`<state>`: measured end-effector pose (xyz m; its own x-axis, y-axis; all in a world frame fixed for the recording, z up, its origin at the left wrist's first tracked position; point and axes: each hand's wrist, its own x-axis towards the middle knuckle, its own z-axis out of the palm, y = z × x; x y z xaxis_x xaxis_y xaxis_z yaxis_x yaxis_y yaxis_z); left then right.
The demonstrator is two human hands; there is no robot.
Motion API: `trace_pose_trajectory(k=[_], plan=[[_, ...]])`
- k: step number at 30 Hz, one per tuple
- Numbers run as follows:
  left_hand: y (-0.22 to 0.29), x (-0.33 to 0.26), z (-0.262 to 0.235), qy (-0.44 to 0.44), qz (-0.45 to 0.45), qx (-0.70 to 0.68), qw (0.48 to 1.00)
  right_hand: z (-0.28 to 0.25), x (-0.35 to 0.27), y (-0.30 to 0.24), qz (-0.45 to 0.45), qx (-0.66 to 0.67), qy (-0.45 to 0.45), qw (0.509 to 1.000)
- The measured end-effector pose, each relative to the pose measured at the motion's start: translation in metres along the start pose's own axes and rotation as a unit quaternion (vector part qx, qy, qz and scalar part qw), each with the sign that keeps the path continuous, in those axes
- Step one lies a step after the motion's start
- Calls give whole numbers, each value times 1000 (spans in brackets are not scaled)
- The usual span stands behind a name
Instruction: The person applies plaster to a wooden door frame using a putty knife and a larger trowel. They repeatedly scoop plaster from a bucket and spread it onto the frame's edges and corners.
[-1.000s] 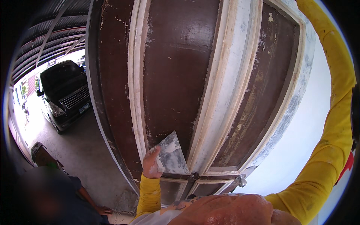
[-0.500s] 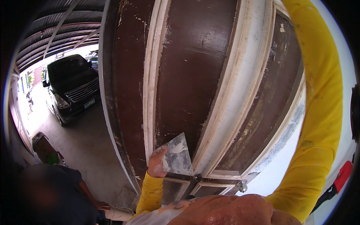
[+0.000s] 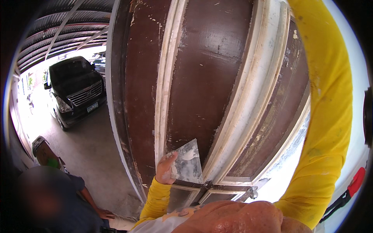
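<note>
My left hand [image 3: 166,169] grips the edge of a flat grey metal plate [image 3: 187,165] smeared with whitish putty. The plate is tilted, in front of the lower part of a brown panelled door [image 3: 210,70]. Whitish, scraped-looking mouldings [image 3: 243,105] run up between the door's panels, and pale chips and scuffs mark the brown paint. Along the right side my right arm, in a yellow sleeve [image 3: 328,97], reaches up past the top edge of the picture; its hand is out of sight. Low on the door is a round metal knob [image 3: 253,192].
At lower left, close to the door, is a person in a dark shirt [image 3: 74,198]. A black van [image 3: 75,87] stands behind, under a corrugated metal roof [image 3: 70,27]. Another person in a red top [image 3: 356,181] shows at the far right.
The door has shifted slightly rightward in the picture. My left hand and the plate sit a little further right and lower; my right arm has moved slightly left.
</note>
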<state>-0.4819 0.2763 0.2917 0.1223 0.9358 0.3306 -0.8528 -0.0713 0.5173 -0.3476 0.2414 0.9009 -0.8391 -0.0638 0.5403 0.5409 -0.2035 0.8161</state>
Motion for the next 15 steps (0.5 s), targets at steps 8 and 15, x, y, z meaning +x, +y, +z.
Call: trace_pose_trajectory(k=[8,15], plan=[[-8,0,15,-15,-42,-24,999,41,-10,42,-158,-66,-49,984],[-25,0,18,-110,101,98,984,27,-132,100,-122,-74,-42,989]])
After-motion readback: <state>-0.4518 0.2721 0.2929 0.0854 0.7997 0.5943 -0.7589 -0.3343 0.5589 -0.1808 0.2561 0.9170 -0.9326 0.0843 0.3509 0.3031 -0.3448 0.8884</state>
